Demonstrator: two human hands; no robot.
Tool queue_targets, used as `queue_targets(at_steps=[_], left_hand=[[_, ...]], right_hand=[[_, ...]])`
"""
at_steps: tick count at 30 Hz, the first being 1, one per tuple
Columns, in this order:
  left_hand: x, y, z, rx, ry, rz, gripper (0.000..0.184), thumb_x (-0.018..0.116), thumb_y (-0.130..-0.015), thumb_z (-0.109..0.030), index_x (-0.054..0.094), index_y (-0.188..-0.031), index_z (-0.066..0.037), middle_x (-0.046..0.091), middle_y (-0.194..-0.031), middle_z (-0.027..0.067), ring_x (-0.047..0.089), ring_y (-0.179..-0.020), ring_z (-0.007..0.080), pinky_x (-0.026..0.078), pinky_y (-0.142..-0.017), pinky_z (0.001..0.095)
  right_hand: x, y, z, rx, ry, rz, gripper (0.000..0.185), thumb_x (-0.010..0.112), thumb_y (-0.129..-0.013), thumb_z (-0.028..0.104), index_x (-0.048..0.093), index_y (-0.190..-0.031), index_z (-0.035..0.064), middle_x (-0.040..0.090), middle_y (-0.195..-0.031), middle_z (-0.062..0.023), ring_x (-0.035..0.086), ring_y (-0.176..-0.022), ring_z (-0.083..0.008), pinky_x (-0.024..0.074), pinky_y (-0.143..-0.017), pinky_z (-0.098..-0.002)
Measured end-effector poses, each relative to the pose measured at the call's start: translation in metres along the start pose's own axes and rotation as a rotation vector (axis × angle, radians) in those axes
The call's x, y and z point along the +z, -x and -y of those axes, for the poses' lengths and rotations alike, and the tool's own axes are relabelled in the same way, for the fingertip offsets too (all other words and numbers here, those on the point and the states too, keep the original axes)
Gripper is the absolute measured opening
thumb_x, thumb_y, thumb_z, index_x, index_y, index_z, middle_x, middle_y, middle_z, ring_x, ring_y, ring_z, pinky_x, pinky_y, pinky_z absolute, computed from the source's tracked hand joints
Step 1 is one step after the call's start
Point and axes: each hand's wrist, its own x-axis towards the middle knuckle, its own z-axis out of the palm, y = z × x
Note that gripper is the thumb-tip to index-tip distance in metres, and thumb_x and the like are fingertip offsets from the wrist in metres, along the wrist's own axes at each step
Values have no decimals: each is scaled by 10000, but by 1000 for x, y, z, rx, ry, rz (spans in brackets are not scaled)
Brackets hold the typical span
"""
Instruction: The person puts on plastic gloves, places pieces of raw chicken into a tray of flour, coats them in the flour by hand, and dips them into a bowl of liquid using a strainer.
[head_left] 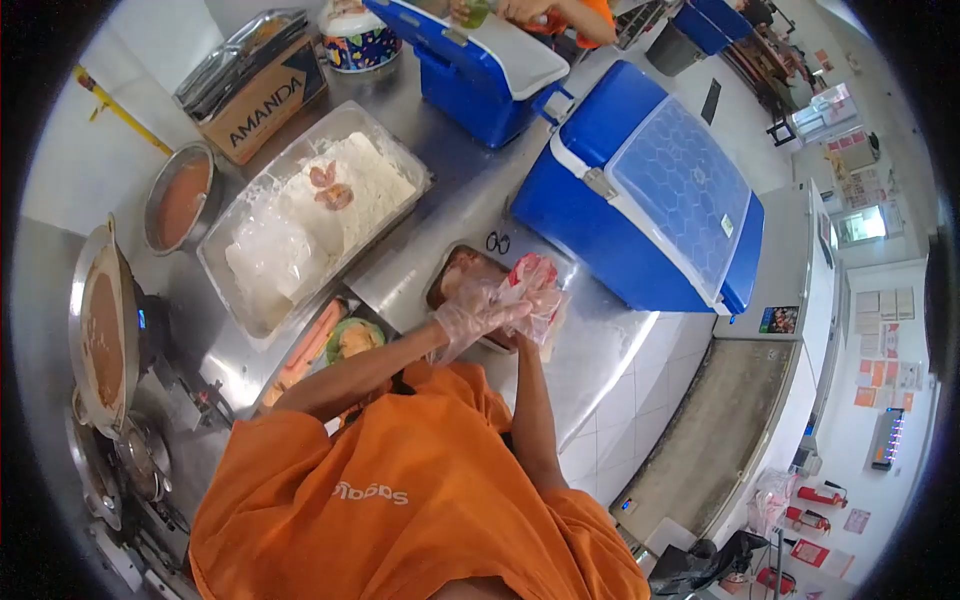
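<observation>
My left hand [485, 312], in a clear plastic glove, reaches across from the left with its fingers stretched out against a crumpled clear plastic bag with red on it [533, 275]. Behind the left fingers, my right hand [543, 312] is closed on that bag; part of its grip is hidden. Whether the red is print or contents I cannot make out. Beneath both hands lies a shallow metal tray [436, 292] with brownish-pink pieces, probably raw meat, partly covered by the left hand.
A clear tub [385, 225] of white flour with pinkish pieces stands ahead left, beside a bowl of reddish-brown liquid [185, 200] and a pan [105, 330]. Blue coolers [590, 225] stand right and ahead. A cardboard box [265, 105] is farther back. Another person's hand [525, 10] shows at the top.
</observation>
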Motion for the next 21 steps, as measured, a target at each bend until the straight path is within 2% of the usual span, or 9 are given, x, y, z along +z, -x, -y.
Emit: queue_targets(at_steps=[3, 4, 5, 7, 8, 10, 12, 15, 21], left_hand=[[-14, 6, -19, 61, -36, -6, 441, 563, -943, -378, 587, -1252, -65, 633, -1133, 175, 589, -1050, 319, 446, -907, 358], [-29, 13, -49, -120, 415, 125, 400, 573, -941, -342, 603, -1206, -43, 626, -1163, 191, 587, -1052, 334, 445, -896, 365], [-40, 12, -55, -81, 314, 169, 386, 570, -943, -335, 611, -1187, -39, 622, -1168, 195, 585, -1055, 335, 444, -893, 366], [-59, 6, -58, -2, 104, 250, 362, 565, -948, -322, 627, -1151, -29, 615, -1178, 203, 581, -1060, 338, 443, -887, 368], [-50, 8, -55, 110, 107, -40, 485, 600, -876, -515, 704, -862, -42, 661, -732, 158, 613, -723, 341, 458, -713, 422], [-73, 4, -51, 339, -193, -37, 477, 627, -843, -516, 683, -764, -49, 626, -682, 150, 583, -718, 328, 428, -714, 424], [-97, 2, -83, 491, -243, -88, 481, 676, -776, -511, 619, -604, -65, 555, -605, 134, 528, -709, 305, 384, -717, 415], [-137, -5, -138, 719, -332, 137, 360, 731, -725, -372, 630, -673, -30, 543, -663, 152, 555, -648, 325, 428, -608, 412], [-139, -6, -164, 875, -309, 337, 257, 706, -714, -331, 608, -624, -111, 543, -602, 100, 552, -620, 301, 426, -580, 410]], right_hand=[[-2, -12, -14, 326, -912, 107, 675, 626, -895, 263, 349, -1474, 53, 568, -1254, -125, 604, -1035, -233, 495, -824, -388], [-8, -18, -6, 453, -1127, 97, 637, 624, -896, 258, 366, -1442, 57, 572, -1234, -121, 606, -1018, -233, 495, -812, -388], [-19, -25, 1, 487, -1185, 84, 599, 622, -896, 253, 383, -1410, 60, 577, -1215, -118, 608, -1001, -233, 495, -799, -389], [-45, -37, 15, 485, -1206, 79, 524, 618, -897, 244, 416, -1347, 66, 586, -1176, -111, 612, -967, -234, 494, -774, -390], [-65, -44, 20, 437, -1155, 111, 486, 616, -898, 239, 433, -1315, 70, 590, -1156, -107, 614, -950, -234, 494, -762, -391], [-110, -52, 28, 316, -1046, 216, 411, 613, -899, 229, 466, -1251, 76, 599, -1117, -101, 618, -916, -234, 493, -737, -392], [-159, -58, 38, 150, -944, 398, 336, 609, -901, 219, 500, -1188, 83, 609, -1078, -94, 622, -882, -234, 493, -712, -394], [-228, -75, 59, -124, -830, 672, 227, 603, -903, 205, 550, -1092, 92, 622, -1019, -83, 628, -831, -234, 492, -674, -396], [-314, -105, 98, -555, -687, 1017, 86, 592, -907, 175, 650, -901, 112, 650, -901, -62, 640, -729, -234, 491, -599, -400]])
